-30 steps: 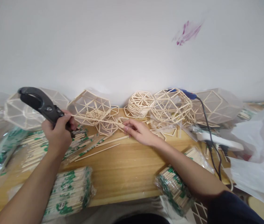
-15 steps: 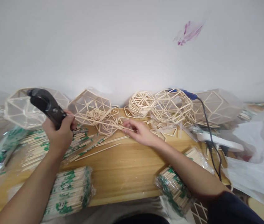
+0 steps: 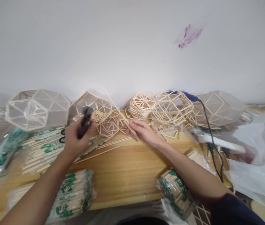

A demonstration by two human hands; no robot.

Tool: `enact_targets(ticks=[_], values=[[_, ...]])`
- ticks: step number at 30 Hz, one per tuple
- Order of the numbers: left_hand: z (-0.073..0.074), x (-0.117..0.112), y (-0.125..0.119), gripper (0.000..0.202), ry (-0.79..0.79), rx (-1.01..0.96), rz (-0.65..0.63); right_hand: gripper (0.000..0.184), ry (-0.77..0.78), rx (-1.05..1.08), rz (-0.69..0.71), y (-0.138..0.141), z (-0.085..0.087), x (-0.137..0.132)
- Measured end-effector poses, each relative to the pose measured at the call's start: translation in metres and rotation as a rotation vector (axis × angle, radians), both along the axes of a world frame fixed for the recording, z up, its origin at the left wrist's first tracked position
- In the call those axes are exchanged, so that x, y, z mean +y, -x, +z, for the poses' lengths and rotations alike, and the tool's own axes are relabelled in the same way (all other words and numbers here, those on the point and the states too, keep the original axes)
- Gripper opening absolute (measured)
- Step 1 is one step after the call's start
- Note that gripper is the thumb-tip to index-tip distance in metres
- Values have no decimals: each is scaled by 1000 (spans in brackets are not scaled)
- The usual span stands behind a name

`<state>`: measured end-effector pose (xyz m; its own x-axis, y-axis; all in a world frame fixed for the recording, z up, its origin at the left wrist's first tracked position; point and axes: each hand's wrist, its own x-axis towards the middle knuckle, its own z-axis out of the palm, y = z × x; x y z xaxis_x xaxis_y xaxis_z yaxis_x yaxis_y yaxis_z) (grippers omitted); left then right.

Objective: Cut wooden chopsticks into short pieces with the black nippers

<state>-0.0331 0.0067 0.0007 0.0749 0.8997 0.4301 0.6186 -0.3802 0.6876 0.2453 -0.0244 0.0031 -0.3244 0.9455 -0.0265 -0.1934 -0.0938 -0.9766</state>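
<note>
My left hand (image 3: 76,137) is closed around a black handheld tool (image 3: 84,122). Its upper part is blurred, and I cannot make out its exact kind. To the right, my right hand (image 3: 143,130) pinches thin wooden chopsticks (image 3: 115,105), which slant from upper left down through the fingers. Motion smears their far end. Behind the hands sits a rounded frame of joined sticks (image 3: 92,100), with a smaller stick frame (image 3: 109,127) in front of it. Loose chopsticks (image 3: 98,154) lie on the wooden table (image 3: 125,175) below.
More frames stand along the wall: a covered one (image 3: 57,107), a dense stick ball (image 3: 143,104) and an open one (image 3: 172,107). Wrapped chopstick packs (image 3: 76,190) lie at front left, another pack (image 3: 175,190) front right. A black cable (image 3: 208,125) runs to a white power strip (image 3: 226,144).
My left hand has swung the black tool right and lower, turning it. The chopsticks in my right hand have tilted from nearly level to a steep slant.
</note>
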Motion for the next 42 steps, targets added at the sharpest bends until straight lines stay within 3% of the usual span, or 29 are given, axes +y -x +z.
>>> enact_targets(ticks=[4,11,23,34,42], values=[[1,-5,-9,25,-43,254,-169,39,25,98,41,-1,4,-1],[-8,-9,-17,31,-31,452,-162,33,-9,118,136,0,2,-5],[-5,-14,-24,36,-7,441,-349,44,-61,-20,218,7,10,-8],[-3,-19,-29,23,53,383,-352,54,-67,-38,228,6,3,-9],[-1,-21,-30,26,14,362,-375,54,-42,-13,313,3,5,-8]])
